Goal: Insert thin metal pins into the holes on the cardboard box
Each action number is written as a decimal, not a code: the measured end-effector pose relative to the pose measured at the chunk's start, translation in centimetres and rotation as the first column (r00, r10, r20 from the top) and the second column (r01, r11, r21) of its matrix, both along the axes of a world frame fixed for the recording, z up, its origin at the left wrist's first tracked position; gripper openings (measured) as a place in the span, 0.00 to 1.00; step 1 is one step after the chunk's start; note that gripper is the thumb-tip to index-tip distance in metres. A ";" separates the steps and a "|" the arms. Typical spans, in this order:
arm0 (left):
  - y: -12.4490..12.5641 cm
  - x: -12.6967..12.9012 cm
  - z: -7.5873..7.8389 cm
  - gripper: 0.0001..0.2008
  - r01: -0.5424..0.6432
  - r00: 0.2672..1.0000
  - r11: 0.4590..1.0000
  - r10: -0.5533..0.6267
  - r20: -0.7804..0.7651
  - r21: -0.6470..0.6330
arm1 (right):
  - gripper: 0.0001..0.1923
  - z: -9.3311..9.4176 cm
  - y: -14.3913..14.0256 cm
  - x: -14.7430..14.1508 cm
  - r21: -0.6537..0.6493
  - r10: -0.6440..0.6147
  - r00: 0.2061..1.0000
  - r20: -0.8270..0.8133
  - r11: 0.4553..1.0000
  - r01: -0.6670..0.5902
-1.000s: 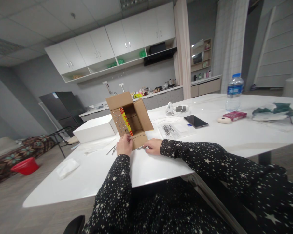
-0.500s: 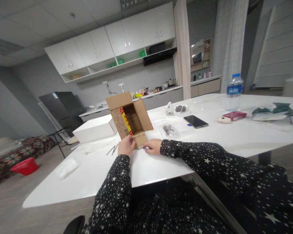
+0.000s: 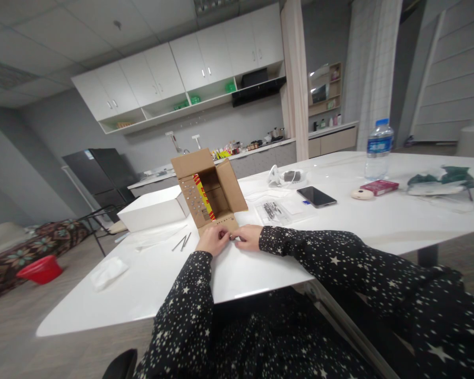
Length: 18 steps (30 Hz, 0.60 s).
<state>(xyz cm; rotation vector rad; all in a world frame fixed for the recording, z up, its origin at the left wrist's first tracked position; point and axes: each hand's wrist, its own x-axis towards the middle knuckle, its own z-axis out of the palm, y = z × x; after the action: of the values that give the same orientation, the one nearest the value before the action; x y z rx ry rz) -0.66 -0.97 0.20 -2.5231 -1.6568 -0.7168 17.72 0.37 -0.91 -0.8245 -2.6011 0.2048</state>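
An open cardboard box [image 3: 237, 184] stands on the white table [image 3: 256, 273], a red-and-yellow strip on its left flap and small pale dots beside the strip. At its front edge my left hand [image 3: 214, 240] is closed, its fingertips almost meeting those of my right hand [image 3: 248, 237]. My right hand is closed too, resting low on the table. Something small and dark seems to be between the fingertips, too small to name. Thin metal rods [image 3: 185, 242] lie on the table left of my left hand.
A white box [image 3: 154, 210] stands behind the rods, with crumpled white tissue [image 3: 109, 272] nearer the left edge. Rightward lie a clear plastic bag [image 3: 278, 211], a phone [image 3: 316, 196], a dark-pink pack [image 3: 379, 187] and an upright water bottle [image 3: 378, 150]. A white cable runs behind.
My left hand has moved right and slightly down, from the box's left flap to my right fingertips. The metal pieces seen by my right fingers are now mostly hidden. My right hand has barely moved.
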 end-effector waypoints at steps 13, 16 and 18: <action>-0.1 0.1 -0.1 0.08 0.042 0.999 0.998 -0.042 0.002 -0.049 | 0.16 0.7 -0.6 0.2 -0.012 0.002 1.000 0.021 1.000 -0.002; -0.2 0.2 0.0 0.08 0.033 0.999 0.998 -0.033 0.009 -0.057 | 0.16 0.8 -0.7 0.2 -0.014 -0.004 1.000 0.031 1.000 0.004; -0.3 0.2 0.0 0.07 0.022 1.000 0.998 -0.021 0.014 -0.063 | 0.16 0.9 -0.8 0.3 -0.013 -0.003 1.000 0.031 1.000 0.004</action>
<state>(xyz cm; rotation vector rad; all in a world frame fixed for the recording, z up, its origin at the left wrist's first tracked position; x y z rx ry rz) -0.42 -1.27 0.23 -2.5877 -1.6857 -0.6959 17.98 -0.42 -0.03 -0.8431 -2.6299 0.2099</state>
